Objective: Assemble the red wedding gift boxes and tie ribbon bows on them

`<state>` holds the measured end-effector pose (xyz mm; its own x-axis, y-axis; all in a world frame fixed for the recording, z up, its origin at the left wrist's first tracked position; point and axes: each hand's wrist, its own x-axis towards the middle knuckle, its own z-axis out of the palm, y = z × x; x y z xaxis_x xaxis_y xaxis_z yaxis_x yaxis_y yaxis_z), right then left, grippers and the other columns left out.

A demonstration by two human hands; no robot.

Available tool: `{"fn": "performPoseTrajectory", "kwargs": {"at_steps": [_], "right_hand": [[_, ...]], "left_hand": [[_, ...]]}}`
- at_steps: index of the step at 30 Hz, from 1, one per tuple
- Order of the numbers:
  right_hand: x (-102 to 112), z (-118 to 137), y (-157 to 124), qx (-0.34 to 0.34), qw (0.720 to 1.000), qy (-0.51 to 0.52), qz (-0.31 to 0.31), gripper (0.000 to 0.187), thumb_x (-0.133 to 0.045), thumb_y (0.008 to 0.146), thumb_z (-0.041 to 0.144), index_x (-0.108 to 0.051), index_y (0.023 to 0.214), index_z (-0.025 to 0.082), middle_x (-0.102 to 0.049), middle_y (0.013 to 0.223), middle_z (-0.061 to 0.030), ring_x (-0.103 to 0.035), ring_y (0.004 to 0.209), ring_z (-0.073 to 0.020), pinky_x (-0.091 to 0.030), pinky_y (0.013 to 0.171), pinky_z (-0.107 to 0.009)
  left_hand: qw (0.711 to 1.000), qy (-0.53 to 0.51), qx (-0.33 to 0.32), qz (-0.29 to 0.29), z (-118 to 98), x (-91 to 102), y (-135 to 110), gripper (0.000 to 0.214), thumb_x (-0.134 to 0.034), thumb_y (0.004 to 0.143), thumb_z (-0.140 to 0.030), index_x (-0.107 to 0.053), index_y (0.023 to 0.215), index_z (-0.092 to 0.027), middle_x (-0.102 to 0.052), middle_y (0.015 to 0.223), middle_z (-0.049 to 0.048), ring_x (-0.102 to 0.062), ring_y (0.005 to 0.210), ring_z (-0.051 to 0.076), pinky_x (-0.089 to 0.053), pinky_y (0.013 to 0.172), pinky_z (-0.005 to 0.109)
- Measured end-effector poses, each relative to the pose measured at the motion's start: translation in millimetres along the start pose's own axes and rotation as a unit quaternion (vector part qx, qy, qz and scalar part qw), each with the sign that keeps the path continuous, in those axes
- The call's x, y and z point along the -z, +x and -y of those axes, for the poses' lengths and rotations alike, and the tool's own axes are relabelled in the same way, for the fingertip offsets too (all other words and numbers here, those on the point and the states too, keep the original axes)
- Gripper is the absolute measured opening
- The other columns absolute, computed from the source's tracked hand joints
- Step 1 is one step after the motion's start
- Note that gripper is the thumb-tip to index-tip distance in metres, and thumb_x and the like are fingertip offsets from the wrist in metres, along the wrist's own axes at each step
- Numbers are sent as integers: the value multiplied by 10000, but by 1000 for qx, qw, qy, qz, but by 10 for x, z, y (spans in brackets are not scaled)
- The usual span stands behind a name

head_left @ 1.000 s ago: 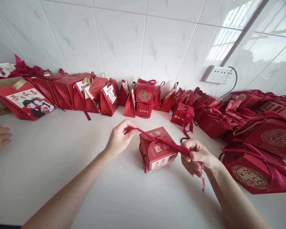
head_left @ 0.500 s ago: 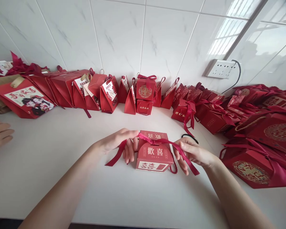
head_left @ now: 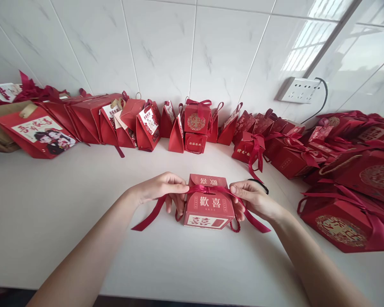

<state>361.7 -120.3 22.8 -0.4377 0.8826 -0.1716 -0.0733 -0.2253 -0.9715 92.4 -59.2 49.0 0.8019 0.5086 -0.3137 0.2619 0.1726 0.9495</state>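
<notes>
A red gift box (head_left: 208,209) with white Chinese characters sits on the white table in front of me. Across its top runs a dark red ribbon (head_left: 208,189), crossed or knotted at the middle, with a loose tail hanging on either side. At the box's left, my left hand (head_left: 173,192) pinches the ribbon between thumb and fingers. My right hand (head_left: 248,196) pinches the ribbon at the right edge, its other fingers partly hidden beside the box. Twisted cord handles (head_left: 235,225) stick out at the box's sides. A black band (head_left: 259,185) circles my right wrist.
Red triangular boxes (head_left: 149,125) line the tiled wall, alongside two stacked small boxes (head_left: 196,143). Larger ribboned boxes (head_left: 342,217) crowd the right side. A box with a couple's picture (head_left: 35,132) stands at the left. A power strip (head_left: 297,90) with a cable is on the wall.
Both hands have shifted their pinch along the ribbon, closer to the box, and the ribbon lies flatter across the top. The other person's hand at the left has left the view.
</notes>
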Motion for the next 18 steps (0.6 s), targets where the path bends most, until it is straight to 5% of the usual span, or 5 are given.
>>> {"fn": "performPoseTrajectory", "kwargs": {"at_steps": [5,12,18], "right_hand": [[72,-7,-6,-13,1000,-17,4,434,-708,711,527,-527,583,154,-395,332,88,-516,303,-112,-428,356,-201],[142,-26,15,-41,996,-44,62,404,-689,744,499,-572,620,132,-575,443,10,-585,388,-125,-473,410,-217],[161,-29,24,-50,996,-48,55,410,-718,707,503,-578,601,133,-568,436,15,-577,385,-116,-451,387,-199]], "left_hand": [[998,-30,-20,59,97,86,35,327,-665,779,-454,-666,719,-133,-717,728,91,-685,651,199,-559,621,301],[995,4,-44,94,194,152,68,320,-675,773,-454,-731,764,-139,-732,776,94,-682,710,202,-547,732,327],[993,15,-45,110,203,154,88,400,-670,744,-529,-724,737,-132,-724,728,113,-672,651,212,-548,702,343]]}}
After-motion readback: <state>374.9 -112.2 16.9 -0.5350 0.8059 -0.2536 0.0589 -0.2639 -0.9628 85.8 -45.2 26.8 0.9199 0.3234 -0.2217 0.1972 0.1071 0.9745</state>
